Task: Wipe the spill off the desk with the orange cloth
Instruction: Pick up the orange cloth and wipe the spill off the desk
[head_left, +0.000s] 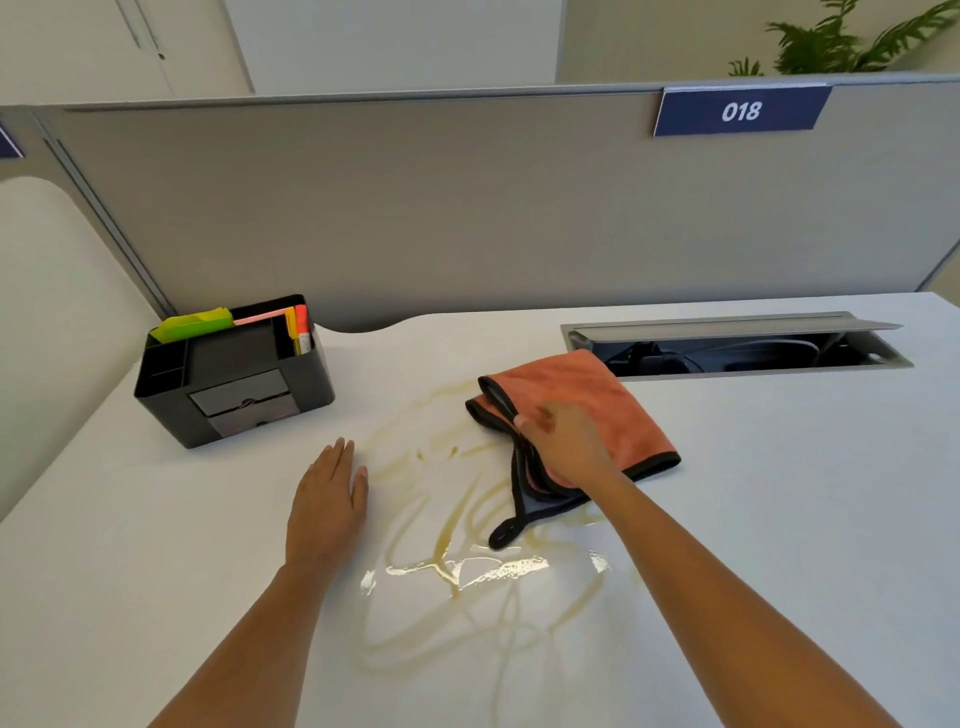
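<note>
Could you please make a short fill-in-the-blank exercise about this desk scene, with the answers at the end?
1. The right hand rests on the folded ______ cloth.
2. The left hand lies flat on the desk, to the ______ of the yellowish spill.
3. The blue sign on the partition reads ______.
4. The black organizer stands near the desk's back ______ corner.

Answers: orange; left; 018; left
</note>
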